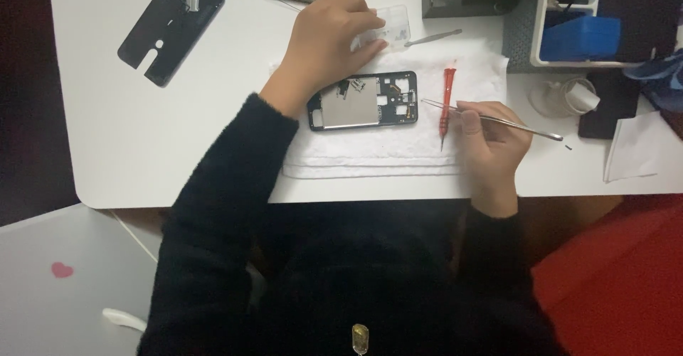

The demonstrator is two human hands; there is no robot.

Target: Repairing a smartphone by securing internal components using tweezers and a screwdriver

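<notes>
The right hand (pixel 491 139) pinches metal tweezers (pixel 491 119) in a closed grip, tips just right of the stripped phone frame (pixel 363 100) on the white towel (pixel 370 150). The left hand (pixel 327 43) presses flat on a clear plastic piece (pixel 395 25) — fingers bent over it, not clasping. Likely mid-disassembly; the next pick calls for fine aim. A red screwdriver (pixel 447 107) lies close beside the tweezers — tight room there; the worktop (pixel 128 142) edge is near.

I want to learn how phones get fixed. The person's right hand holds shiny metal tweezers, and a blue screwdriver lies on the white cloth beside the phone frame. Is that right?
Almost. The screwdriver is red, not blue; the head view shows it. The rest holds: the right hand holds the shiny metal tweezers, and the screwdriver lies on the white cloth beside the phone frame.
</notes>
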